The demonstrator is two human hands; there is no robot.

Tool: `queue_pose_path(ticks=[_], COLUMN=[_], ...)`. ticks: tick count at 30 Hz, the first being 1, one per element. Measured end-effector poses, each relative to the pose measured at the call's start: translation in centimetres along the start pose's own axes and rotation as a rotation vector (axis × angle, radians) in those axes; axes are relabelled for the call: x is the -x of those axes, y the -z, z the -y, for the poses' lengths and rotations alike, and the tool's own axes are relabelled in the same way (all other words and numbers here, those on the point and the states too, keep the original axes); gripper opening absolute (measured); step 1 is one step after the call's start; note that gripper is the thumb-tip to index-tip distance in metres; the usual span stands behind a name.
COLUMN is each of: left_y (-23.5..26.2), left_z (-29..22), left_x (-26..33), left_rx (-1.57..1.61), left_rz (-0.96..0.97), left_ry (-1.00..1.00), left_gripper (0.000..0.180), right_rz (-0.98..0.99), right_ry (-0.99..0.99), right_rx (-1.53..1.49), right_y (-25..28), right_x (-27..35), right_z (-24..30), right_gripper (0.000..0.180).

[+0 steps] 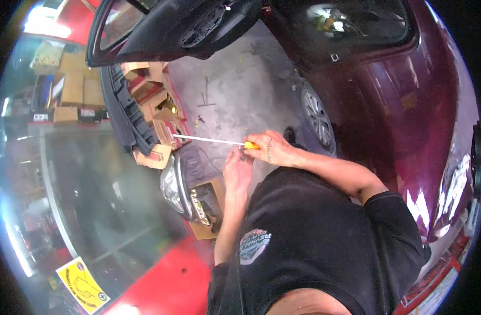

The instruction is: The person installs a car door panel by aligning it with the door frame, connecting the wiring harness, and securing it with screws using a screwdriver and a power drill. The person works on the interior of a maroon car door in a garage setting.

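A long screwdriver point(211, 140) with a thin pale shaft and a yellow handle is in my right hand point(273, 149), its fingers closed around the handle. The shaft points left, toward the cardboard boxes. Just below the handle, my left hand point(238, 169) has its fingertips drawn together close to the right hand. A small dark spot shows at those fingertips, too small to name. Both hands are in front of my chest, above the grey floor.
A dark red car point(374, 100) with a wheel point(318, 118) stands on the right. An open car door point(193, 34) hangs at the top. Cardboard boxes point(154, 105), a black plastic trim piece point(126, 107) and a headlight point(173, 189) lie on the left, beside a glass pane point(109, 189).
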State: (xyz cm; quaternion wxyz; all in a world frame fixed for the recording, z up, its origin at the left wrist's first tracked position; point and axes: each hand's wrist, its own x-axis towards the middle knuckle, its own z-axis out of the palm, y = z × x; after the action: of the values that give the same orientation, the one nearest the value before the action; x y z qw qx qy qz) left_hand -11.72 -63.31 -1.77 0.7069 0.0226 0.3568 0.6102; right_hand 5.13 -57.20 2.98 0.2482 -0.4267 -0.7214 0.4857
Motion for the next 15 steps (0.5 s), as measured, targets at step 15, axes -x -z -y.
queue_pose_path(ticks=[15], left_y=[-6.4], left_z=[-2.6], left_x=[-14.8], left_rx=[-0.115], left_rz=[-0.015], left_ry=[0.138], left_gripper=[0.012], right_rz=[-0.091], right_ry=[-0.12], right_rx=[-0.196], right_y=[10.5], right_x=[-5.5], right_z=[-9.3], right_gripper=[0.029])
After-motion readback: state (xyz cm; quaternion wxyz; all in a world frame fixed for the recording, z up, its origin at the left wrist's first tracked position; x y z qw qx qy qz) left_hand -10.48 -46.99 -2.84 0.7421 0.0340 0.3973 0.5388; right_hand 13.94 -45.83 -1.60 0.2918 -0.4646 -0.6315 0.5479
